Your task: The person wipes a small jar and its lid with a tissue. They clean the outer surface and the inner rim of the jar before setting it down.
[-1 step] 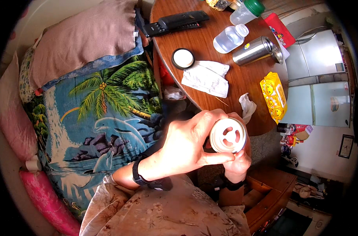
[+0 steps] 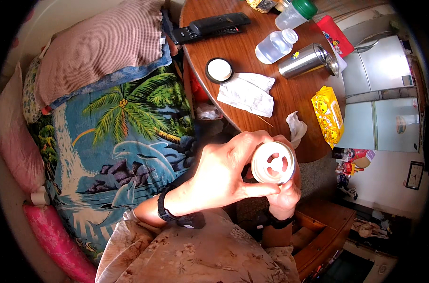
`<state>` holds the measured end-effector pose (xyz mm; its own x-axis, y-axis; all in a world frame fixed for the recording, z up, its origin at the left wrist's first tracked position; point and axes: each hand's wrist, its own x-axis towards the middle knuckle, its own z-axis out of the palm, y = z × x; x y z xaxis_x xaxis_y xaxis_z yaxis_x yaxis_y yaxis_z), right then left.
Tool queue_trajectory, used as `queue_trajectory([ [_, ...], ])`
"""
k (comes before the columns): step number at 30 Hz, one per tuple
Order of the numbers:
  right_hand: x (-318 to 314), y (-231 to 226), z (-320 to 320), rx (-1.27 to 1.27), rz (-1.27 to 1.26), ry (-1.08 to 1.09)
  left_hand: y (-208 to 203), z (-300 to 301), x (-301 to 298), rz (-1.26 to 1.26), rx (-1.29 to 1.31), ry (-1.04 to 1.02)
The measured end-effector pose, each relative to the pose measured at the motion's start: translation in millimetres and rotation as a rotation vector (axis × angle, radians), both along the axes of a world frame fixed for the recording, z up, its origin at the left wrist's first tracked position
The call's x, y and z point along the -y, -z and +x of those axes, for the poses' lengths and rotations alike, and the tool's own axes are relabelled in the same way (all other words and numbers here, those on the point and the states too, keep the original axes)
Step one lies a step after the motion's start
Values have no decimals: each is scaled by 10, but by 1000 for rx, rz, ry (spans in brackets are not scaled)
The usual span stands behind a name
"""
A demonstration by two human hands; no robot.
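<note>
Both my hands are together just off the table's near edge, around a small white round plastic cap (image 2: 273,163) with three curved slots in its face. My left hand (image 2: 224,167) grips it from the left, index finger over the top and thumb along the lower rim. Behind and to the right, my right hand (image 2: 286,195) supports it, its thumb at the lower right rim. Skin shows through the slots. On the table lie a black-rimmed round lid (image 2: 219,70) with a white middle, a folded white cloth or tissue (image 2: 247,94) and a crumpled tissue (image 2: 296,129).
A steel cup (image 2: 302,61) lies on the wooden table (image 2: 202,52) near a clear bottle (image 2: 276,46) and a green-lidded container (image 2: 294,15). A yellow wipes pack (image 2: 328,118) is at the right, remotes (image 2: 210,27) at the far left. A bed (image 2: 115,155) stands left.
</note>
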<state>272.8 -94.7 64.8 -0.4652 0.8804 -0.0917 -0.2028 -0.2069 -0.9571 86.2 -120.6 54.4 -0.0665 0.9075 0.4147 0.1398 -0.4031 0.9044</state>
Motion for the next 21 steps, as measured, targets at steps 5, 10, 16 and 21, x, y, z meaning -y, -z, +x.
queue_trajectory([
  [5, 3, 66, 50, -44, -47, 5, 7, -36, 5, -61, 47, 94],
  [10, 8, 122, 104, -279, -226, -73, 42, -33, 10, -34, 34, 85],
  [16, -57, 158, 21, -426, -255, -122, 68, -35, -18, 14, 44, 75],
  [21, -132, 213, 26, -533, -307, -198, 127, -77, -44, 36, 6, 85],
])
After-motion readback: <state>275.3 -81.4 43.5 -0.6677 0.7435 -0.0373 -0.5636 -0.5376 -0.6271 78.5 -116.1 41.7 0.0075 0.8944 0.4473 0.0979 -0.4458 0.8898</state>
